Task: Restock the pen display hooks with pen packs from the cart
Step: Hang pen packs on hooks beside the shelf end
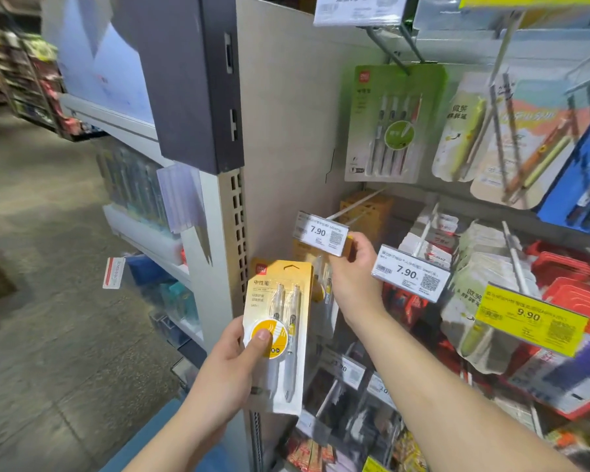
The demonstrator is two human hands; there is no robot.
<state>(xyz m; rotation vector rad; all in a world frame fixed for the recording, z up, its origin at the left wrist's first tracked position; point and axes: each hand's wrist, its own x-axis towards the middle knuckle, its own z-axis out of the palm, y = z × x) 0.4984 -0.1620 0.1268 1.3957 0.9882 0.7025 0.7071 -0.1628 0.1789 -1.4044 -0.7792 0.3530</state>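
Observation:
My left hand (234,366) grips a yellow-and-white pen pack (280,321) upright, thumb on its round yellow sticker; two pens show in the blister. My right hand (353,267) reaches to the display hook (355,204) that carries a 7.90 price tag (321,233). Its fingers curl round a second yellow pen pack (322,284), held just under the tag and mostly hidden behind the first pack and the hand. More yellow packs (368,206) hang at the back of that hook.
A green pen pack (394,124) hangs above. Further hooks to the right hold white, red and blue packs with 7.90 (409,272) and yellow 9.90 (530,316) tags. A grey perforated shelf upright (237,226) stands at left, the aisle floor (48,301) beyond.

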